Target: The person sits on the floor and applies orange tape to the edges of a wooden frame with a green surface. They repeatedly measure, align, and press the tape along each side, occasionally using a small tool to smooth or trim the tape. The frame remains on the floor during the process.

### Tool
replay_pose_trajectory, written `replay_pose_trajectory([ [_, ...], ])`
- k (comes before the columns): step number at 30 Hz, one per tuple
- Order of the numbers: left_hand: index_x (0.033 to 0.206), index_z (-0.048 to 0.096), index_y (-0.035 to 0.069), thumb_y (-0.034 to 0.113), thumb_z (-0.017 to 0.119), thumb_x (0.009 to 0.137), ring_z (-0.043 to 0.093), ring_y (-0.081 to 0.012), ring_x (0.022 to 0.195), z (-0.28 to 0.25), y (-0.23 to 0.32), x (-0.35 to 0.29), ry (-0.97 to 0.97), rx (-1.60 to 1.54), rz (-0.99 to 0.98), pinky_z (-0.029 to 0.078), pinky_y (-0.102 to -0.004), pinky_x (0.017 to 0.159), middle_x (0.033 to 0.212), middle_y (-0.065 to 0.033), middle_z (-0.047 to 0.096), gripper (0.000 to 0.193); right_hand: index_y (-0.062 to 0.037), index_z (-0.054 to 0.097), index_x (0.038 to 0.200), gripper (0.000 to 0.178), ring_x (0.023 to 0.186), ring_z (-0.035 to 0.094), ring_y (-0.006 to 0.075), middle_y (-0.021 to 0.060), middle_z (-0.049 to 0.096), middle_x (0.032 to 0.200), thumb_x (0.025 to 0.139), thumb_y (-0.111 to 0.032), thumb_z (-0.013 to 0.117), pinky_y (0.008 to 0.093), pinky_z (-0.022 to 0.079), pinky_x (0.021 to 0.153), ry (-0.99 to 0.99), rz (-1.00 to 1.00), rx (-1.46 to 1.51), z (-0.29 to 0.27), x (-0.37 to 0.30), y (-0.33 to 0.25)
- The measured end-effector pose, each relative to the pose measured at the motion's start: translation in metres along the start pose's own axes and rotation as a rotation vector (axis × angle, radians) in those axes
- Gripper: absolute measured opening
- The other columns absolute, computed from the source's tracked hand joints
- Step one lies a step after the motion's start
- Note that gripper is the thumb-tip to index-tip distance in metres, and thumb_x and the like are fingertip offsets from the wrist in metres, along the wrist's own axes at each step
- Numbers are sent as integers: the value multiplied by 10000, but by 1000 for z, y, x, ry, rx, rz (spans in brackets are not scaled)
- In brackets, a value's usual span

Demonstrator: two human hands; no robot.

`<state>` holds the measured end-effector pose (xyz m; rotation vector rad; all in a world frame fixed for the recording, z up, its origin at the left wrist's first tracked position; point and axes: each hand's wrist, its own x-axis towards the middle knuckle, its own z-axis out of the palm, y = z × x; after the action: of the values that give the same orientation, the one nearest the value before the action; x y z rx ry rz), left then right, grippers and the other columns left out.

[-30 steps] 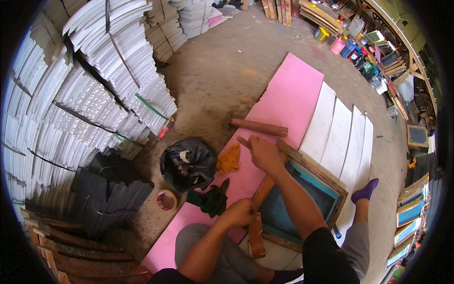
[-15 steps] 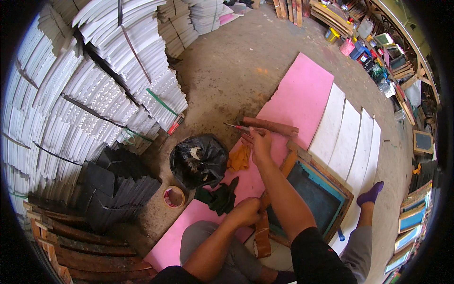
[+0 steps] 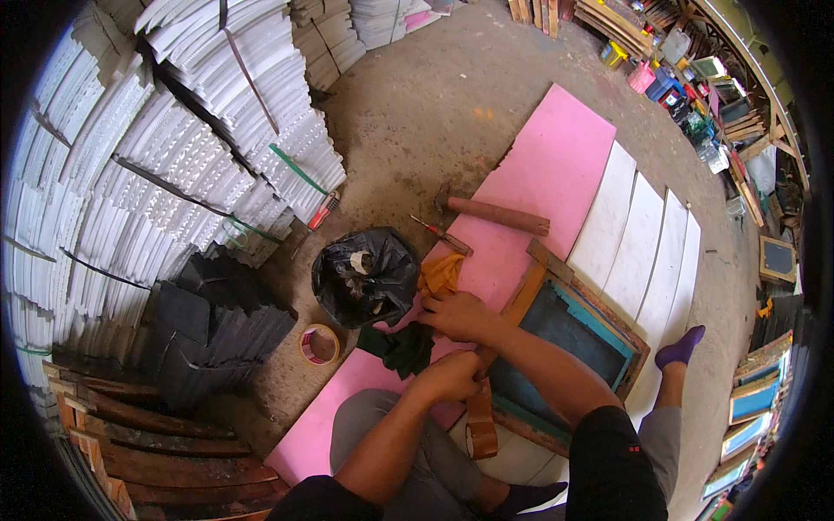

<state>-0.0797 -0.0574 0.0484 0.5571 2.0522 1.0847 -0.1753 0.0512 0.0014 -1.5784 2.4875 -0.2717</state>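
Observation:
My left hand is closed at the near corner of a wood-framed screen. Brown packing tape hangs from that fist down to its roll. My right hand reaches left with bent fingers at the upper end of a dark green cloth, which it partly covers. Just beyond those fingers lies an orange cloth. A thin-bladed tool with a reddish handle rests at the pink board's edge. Past it lies a thick brown rod.
A black plastic bag and a tape roll stand left of the pink board. White panels lie to its right. Strapped white stacks and black sheets fill the left side.
My right hand has let go of the thin-bladed tool, which now lies on the pink board's edge. That hand has come down to the dark green cloth. My left hand stays by the frame.

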Motion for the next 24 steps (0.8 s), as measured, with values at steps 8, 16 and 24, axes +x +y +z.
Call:
replay_pose_trajectory([
  [8, 876, 713, -35, 138, 730, 774, 689, -403, 839, 10, -14, 5, 52, -44, 17, 522, -467, 722, 867, -263, 685, 201, -88, 653, 1046, 306, 967, 655, 238, 38, 645, 1073, 750, -117, 723, 367, 567, 733, 70, 132, -125, -30, -39, 51],
  [16, 883, 704, -48, 107, 712, 769, 681, -417, 842, 6, -8, 8, 27, -22, 3, 521, -465, 720, 865, -277, 671, 193, -60, 650, 1022, 249, 917, 662, 323, 105, 644, 993, 847, -209, 745, 441, 542, 761, 426, 730, 61, -30, -20, 70],
  [24, 908, 708, -45, 78, 711, 727, 679, -426, 860, 1, -6, 5, 56, -63, -7, 523, -466, 737, 879, -279, 670, 219, -64, 650, 1137, 311, 961, 669, 373, 159, 621, 1124, 865, -198, 713, 483, 553, 815, 540, 995, -225, -23, -5, 132],
])
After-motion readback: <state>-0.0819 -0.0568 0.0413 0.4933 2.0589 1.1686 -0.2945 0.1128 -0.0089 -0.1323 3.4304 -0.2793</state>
